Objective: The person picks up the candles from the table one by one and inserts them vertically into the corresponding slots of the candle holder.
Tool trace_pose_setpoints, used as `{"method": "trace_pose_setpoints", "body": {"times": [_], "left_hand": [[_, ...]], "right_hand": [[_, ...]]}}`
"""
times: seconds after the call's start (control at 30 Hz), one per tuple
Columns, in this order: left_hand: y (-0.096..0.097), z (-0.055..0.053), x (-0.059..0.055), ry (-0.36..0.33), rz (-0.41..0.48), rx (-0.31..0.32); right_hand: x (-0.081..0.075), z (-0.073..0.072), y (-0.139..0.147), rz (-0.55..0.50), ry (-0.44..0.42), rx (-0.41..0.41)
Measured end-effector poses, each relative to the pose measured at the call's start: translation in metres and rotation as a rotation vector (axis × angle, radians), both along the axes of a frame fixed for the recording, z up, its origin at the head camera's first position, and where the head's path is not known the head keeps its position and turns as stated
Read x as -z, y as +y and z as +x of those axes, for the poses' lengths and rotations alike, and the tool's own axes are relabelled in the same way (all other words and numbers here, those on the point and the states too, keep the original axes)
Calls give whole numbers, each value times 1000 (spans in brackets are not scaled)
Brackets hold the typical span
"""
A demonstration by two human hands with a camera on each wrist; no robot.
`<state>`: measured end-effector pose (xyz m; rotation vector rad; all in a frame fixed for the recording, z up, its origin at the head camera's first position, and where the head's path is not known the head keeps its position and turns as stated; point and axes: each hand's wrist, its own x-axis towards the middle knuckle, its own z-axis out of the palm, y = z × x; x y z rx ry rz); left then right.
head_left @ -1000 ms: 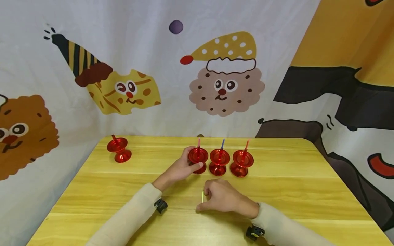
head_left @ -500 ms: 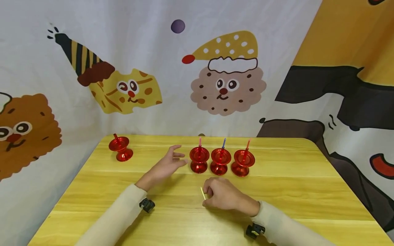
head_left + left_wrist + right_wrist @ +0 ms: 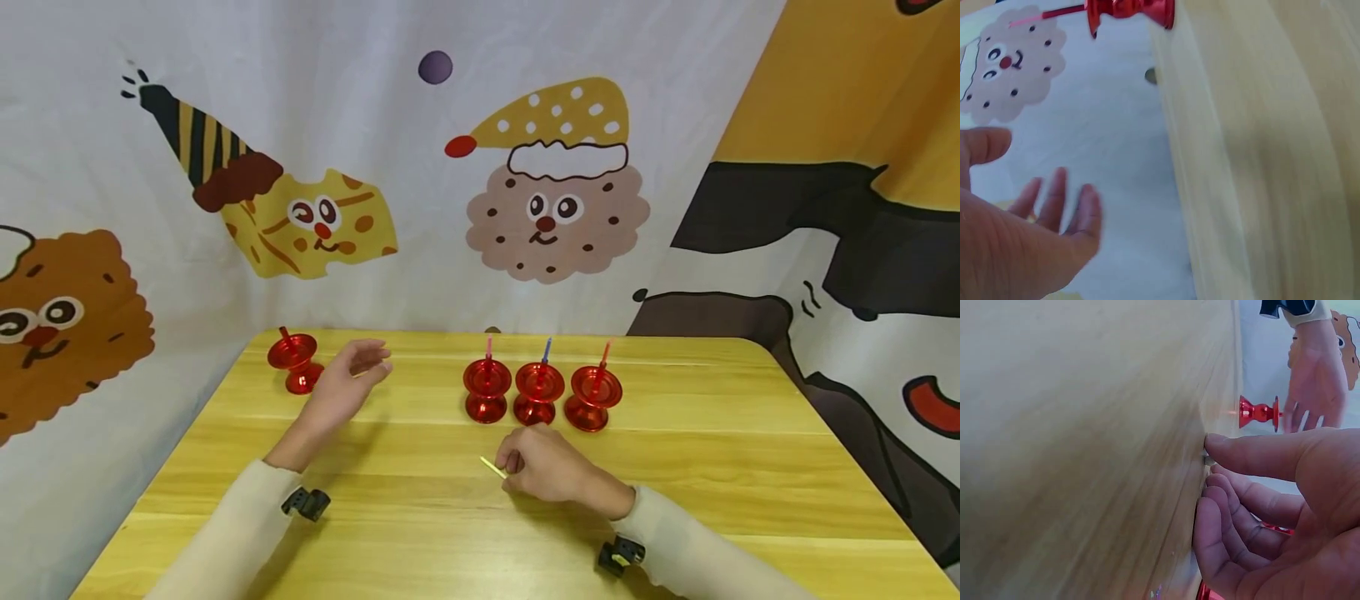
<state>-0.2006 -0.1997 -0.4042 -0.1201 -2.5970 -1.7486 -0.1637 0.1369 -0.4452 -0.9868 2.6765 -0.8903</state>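
Observation:
My right hand [image 3: 547,465] pinches a thin yellow candle [image 3: 491,467] low over the table, its free end pointing left. In the right wrist view the thumb and fingers hide most of that candle. My left hand [image 3: 343,390], fingers loosely spread and nothing in them, hovers beside a red candle holder [image 3: 292,352] at the back left, whose base it partly overlaps. A short red tube rises from that holder's dish. Three matching holders stand in a row right of centre: one bears a pink candle [image 3: 489,347], one a blue candle [image 3: 547,349], one a red candle [image 3: 605,355].
The wooden table [image 3: 420,533] ends at the back against a printed cloth [image 3: 360,100] with cartoon figures. The row of holders stands just beyond my right hand. Black wrist cameras sit on both sleeves.
My left hand has let go of the holder with the pink candle and moved left to the holder at the back left. The yellow candle has tilted from upright to slanting in my right hand.

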Motion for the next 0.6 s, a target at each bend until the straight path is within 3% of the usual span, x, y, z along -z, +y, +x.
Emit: {"method": "trace_pose_setpoints", "body": {"times": [0.23, 0.37, 0.5, 0.6], "left_hand": [[-24, 0, -5, 242, 82, -287], [-39, -3, -5, 313, 140, -439], [-56, -6, -6, 263, 135, -539], [-68, -10, -5, 179, 134, -567]], "right_hand": [[4, -3, -1, -14, 19, -2], [4, -4, -2, -21, -3, 1], [3, -5, -2, -29, -28, -6], [2, -6, -1, -31, -37, -10]]}}
